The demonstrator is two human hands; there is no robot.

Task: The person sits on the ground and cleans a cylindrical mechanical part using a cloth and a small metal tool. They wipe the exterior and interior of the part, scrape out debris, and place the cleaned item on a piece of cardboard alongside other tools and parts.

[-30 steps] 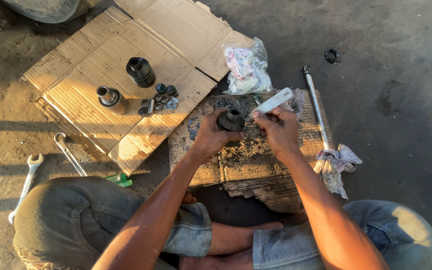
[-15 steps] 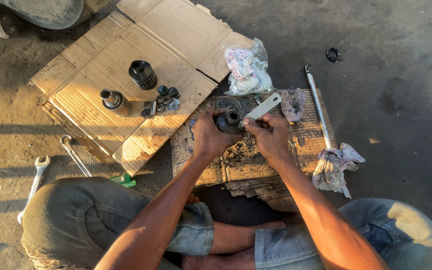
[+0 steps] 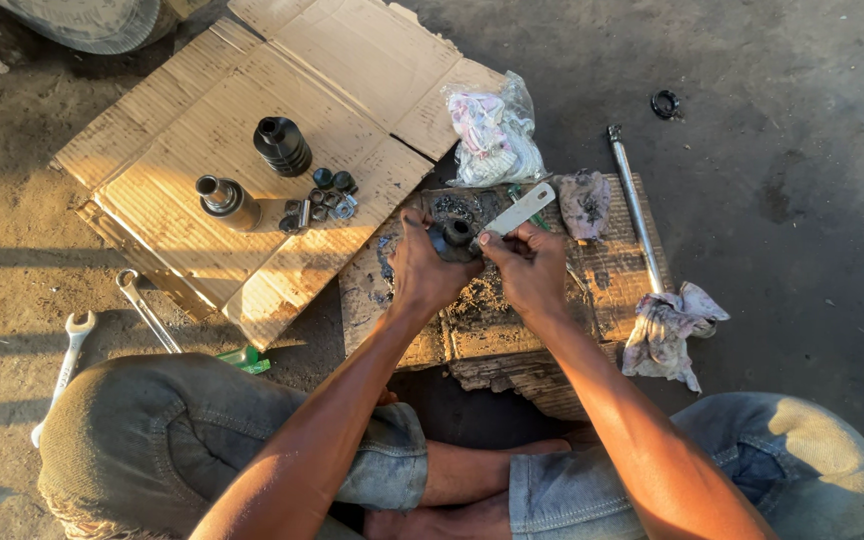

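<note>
The person sits on the ground with both knees spread, in worn jeans (image 3: 182,440), forearms reaching forward over the lap. Just beyond the knees lies a greasy slab of stacked cardboard (image 3: 512,320), and both hands work above it. The left hand (image 3: 422,270) is curled around a small dark round metal part (image 3: 452,238), fingers wrapped about its side so it is held just above the slab. The right hand (image 3: 532,270) is closed in a pinch on a flat white strip-like tool (image 3: 519,213), whose near end meets the dark part while its far end slants up and away to the right. The 2 hands are almost touching each other around the part.

To the left of the knee, 2 wrenches (image 3: 102,320) lie on the dirt, and a small green object (image 3: 245,357) sits by the cardboard edge. To the right, a crumpled rag (image 3: 667,325) lies at the foot of a long metal rod (image 3: 635,208); another dirty rag (image 3: 584,200) rests on the slab's far corner.

Farther out, a large flat cardboard sheet (image 3: 172,130) carries a black ribbed rubber boot (image 3: 281,146), a metal cylinder piece (image 3: 224,198) and a cluster of small nuts and fittings (image 3: 322,197). A clear plastic bag (image 3: 492,135) of rags sits beyond the slab, and a small black ring (image 3: 664,103) lies farthest, on the bare floor.
</note>
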